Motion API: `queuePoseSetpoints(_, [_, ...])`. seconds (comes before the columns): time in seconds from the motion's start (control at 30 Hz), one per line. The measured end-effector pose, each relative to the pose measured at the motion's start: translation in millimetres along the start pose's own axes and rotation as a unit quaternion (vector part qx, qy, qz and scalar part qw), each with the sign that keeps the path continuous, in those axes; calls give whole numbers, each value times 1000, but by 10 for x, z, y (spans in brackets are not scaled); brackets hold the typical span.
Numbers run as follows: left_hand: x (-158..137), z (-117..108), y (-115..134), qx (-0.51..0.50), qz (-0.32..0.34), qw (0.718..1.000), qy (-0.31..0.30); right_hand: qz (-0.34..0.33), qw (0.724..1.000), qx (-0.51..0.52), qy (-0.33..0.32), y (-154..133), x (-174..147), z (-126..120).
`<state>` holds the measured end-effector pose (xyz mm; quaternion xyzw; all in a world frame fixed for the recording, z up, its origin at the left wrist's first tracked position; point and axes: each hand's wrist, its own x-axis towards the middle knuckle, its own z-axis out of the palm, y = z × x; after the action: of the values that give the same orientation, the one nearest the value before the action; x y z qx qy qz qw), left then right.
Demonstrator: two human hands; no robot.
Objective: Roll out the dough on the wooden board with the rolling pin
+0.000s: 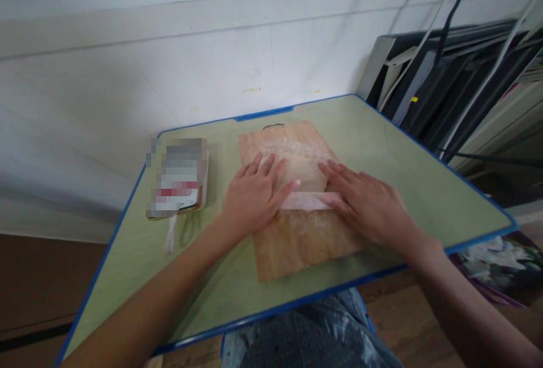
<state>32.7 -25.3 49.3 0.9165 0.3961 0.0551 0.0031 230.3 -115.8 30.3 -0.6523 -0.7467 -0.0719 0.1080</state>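
Note:
A pale, flat sheet of dough [302, 174] lies on a wooden cutting board [305, 243] dusted with flour. Along the dough's near edge runs a whitish, straight roll [306, 201]; whether it is folded dough or a floured rolling pin I cannot tell. My left hand [254, 193] rests flat over the left side of the dough, fingers stretched forward and thumb by the roll. On the right side, my right hand [365, 201] lies with extended fingers at the dough's edge and its thumb touching the roll's right end. Both palms hide what is under them.
The board lies on a green folding table [424, 187] with a blue rim. A blurred-out phone-like device [203, 178] with a white strap [170, 235] lies at the left. Behind is a white wall [212, 63]; dark folded panels [449, 85] lean at the right.

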Motion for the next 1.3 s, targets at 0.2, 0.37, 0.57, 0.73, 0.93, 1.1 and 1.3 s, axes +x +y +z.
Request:
queuePoseSetpoints(0.2, [459,71,-195,-45,14,999,5,-10,998,33,-45,243,331,39])
queuePoseSetpoints(0.37, [-70,-21,54,-8,2,1000,-26,-7,1000,-7,11,-7,-25,17])
queuePoseSetpoints(0.57, [-139,-11,63,-7,11,1000,-27,-13,1000,-18,15,-39,-33,-4])
queuePoseSetpoints(0.73, [444,86,-210,-45,5,999,14,-12,999,12,-39,155,340,-8])
queuePoseSetpoints(0.93, [26,45,2,21,-19,998,56,-12,1000,-19,9,-105,-26,-28])
queuePoseSetpoints(1.1, [-59,39,25,38,-13,999,25,-19,999,-18,20,-132,-86,-32])
queuePoseSetpoints(1.3, [559,131,-237,9,50,998,26,-17,998,40,-50,143,233,-25])
